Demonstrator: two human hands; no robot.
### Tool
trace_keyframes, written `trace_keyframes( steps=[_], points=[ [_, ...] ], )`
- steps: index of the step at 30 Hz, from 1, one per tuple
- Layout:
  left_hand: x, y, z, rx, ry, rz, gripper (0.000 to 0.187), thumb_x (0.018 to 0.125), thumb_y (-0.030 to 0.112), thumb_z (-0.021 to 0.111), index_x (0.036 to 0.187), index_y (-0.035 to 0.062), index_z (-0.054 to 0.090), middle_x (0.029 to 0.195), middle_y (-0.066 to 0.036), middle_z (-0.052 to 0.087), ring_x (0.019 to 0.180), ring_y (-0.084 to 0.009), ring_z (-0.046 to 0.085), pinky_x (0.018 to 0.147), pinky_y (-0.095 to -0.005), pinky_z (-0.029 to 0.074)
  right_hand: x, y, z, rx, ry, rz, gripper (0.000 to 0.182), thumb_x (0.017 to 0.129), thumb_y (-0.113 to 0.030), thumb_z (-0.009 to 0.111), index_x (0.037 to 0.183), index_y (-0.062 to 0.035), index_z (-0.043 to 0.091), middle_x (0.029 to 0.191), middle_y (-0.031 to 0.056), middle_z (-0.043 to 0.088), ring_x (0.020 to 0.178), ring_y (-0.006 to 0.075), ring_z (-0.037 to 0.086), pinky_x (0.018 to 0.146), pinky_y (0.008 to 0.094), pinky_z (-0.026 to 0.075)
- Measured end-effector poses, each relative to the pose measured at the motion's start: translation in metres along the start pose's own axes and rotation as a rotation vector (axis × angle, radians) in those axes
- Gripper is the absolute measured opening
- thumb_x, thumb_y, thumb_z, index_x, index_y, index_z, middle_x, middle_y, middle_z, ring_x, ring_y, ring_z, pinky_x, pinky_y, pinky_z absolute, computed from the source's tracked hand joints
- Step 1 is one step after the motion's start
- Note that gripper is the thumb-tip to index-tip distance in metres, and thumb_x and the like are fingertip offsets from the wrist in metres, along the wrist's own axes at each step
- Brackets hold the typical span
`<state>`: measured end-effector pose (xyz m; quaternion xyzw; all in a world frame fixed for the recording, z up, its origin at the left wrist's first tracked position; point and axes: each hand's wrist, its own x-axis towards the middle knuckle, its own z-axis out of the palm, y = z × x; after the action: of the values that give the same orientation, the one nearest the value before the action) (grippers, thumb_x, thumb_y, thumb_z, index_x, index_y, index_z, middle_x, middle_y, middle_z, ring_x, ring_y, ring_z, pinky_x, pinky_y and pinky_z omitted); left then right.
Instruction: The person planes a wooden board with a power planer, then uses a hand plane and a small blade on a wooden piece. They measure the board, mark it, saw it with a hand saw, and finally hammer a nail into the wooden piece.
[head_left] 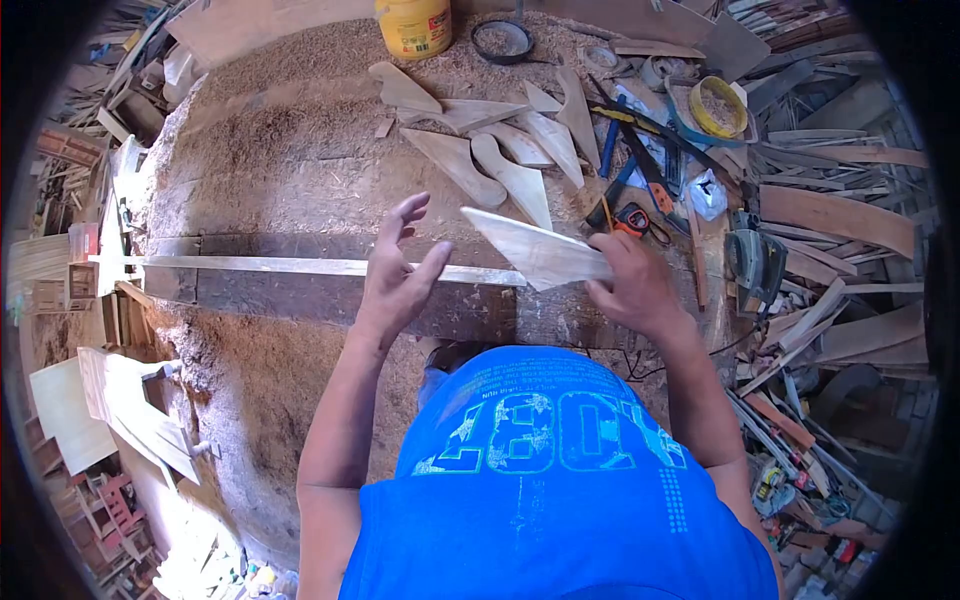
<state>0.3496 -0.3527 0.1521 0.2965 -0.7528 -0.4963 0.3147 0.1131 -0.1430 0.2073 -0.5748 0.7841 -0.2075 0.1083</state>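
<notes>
My right hand point(640, 280) grips the right end of a pale, pointed wooden piece point(540, 252), raised over the bench with its tip toward the upper left. Fingers apart and holding nothing, my left hand point(398, 270) hovers to the left of that piece. Beneath both hands a long thin wooden strip point(260, 265) runs along a dark plank point(300, 300). Beyond them lies a loose group of similar curved wooden pieces point(515, 175) on the sawdust-covered bench.
At the far edge stand a yellow bucket point(415, 30) and a black pan point(503, 42). To the right are a tape measure point(632, 219), a handsaw point(657, 190), a yellow ring-shaped container point(718, 107) and a power sander point(756, 262). Scrap wood point(850, 230) is piled beyond.
</notes>
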Motion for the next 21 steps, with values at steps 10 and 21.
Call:
trace_keyframes(
  steps=[10, 21],
  points=[
    [-0.018, -0.047, 0.012, 0.375, -0.370, 0.165, 0.038, 0.081, 0.006, 0.072, 0.118, 0.0038, 0.062, 0.114, -0.017, 0.062, 0.112, -0.0369, 0.056, 0.099, -0.0426, 0.045, 0.026, -0.040, 0.016, -0.584, 0.002, -0.487, 0.028, 0.084, -0.014, 0.057, 0.111, -0.0113, 0.061, 0.090, 0.0028, 0.056, 0.088, 0.0191, 0.058, 0.076, 0.0343, 0.044],
    [-0.021, -0.063, 0.011, 0.322, -0.367, 0.215, 0.039, 0.077, -0.002, 0.070, 0.115, 0.0020, 0.061, 0.108, -0.016, 0.062, 0.103, -0.0349, 0.059, 0.093, -0.0410, 0.048, -0.034, -0.033, -0.006, -0.064, 0.476, -0.481, 0.025, 0.077, -0.008, 0.075, 0.099, -0.0052, 0.064, 0.080, 0.0063, 0.059, 0.072, 0.0255, 0.060, 0.065, 0.0401, 0.047]
  ],
)
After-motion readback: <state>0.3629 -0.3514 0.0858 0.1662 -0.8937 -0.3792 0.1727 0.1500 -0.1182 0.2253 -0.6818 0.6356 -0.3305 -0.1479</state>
